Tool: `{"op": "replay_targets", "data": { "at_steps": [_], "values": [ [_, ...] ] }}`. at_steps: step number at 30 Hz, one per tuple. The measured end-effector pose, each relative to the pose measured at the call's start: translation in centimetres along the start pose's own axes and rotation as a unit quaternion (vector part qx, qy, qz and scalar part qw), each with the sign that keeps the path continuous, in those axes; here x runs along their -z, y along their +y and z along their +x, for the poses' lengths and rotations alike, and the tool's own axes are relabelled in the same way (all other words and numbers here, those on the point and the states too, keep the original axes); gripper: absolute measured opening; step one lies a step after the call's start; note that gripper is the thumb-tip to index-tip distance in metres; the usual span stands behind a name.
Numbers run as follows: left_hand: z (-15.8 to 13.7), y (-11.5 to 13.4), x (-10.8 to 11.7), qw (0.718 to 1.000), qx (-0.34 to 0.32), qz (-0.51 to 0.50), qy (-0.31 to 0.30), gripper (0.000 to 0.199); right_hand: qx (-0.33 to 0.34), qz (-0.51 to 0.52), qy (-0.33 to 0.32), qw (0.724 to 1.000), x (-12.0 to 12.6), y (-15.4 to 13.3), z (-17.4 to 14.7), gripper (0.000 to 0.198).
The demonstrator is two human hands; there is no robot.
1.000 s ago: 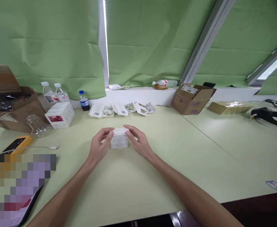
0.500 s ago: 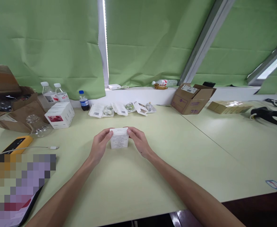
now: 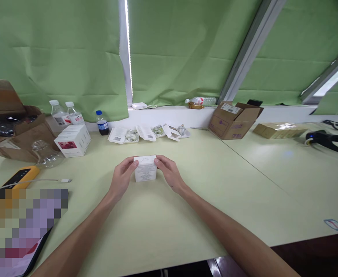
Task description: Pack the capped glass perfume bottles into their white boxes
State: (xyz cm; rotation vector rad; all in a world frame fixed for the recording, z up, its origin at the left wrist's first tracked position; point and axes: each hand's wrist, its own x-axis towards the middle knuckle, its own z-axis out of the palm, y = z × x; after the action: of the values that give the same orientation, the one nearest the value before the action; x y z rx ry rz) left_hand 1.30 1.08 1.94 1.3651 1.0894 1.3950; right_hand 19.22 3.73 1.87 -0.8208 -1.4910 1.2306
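A small white box point(image 3: 145, 171) with grey printed text on its front stands upright near the middle of the table, its bottom edge at or just above the surface. My left hand point(image 3: 123, 175) grips its left side, thumb on the upper front corner. On the opposite side my right hand point(image 3: 169, 172) grips the upper right corner in the same way. The fingers behind the box are partly hidden. Farther back lie opened white packages point(image 3: 145, 132) with barcodes, beside clear round items point(image 3: 132, 135) whose kind I cannot make out.
White boxes point(image 3: 73, 142), a clear empty bottle point(image 3: 46, 154) and a blue-capped bottle point(image 3: 102, 124) stand back left. An orange device point(image 3: 27, 176) with a cable lies left, above a blurred screen point(image 3: 27, 231). A cardboard box point(image 3: 233, 121) and yellowish packages point(image 3: 280, 130) sit back right.
The white box has tilted slightly, so a little more of its top shows. Both hands keep nearly the same place and grip.
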Motion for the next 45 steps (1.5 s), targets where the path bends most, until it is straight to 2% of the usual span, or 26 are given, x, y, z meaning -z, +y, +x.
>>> {"op": "replay_targets", "data": {
  "at_steps": [9, 20, 35, 45],
  "values": [
    [-0.1, 0.3, -0.4, 1.0, -0.004, 0.006, 0.014, 0.034, -0.005, 0.002, 0.0, 1.0, -0.1, -0.1, 0.0, 0.036],
    [-0.6, 0.1, -2.6, 0.998, 0.006, 0.024, 0.061, 0.032, -0.025, 0.0, 0.04, 0.999, -2.0, 0.0, -0.3, 0.036],
    [-0.6, 0.5, -2.2, 0.998, 0.007, 0.04, 0.046, 0.023, -0.03, -0.041, 0.038, 0.998, -1.6, -0.1, 0.0, 0.029],
    [-0.6, 0.6, -1.8, 1.0, -0.002, 0.018, 0.018, 0.028, -0.049, -0.083, 0.051, 0.994, -1.0, -0.4, -0.1, 0.037]
  ]
}}
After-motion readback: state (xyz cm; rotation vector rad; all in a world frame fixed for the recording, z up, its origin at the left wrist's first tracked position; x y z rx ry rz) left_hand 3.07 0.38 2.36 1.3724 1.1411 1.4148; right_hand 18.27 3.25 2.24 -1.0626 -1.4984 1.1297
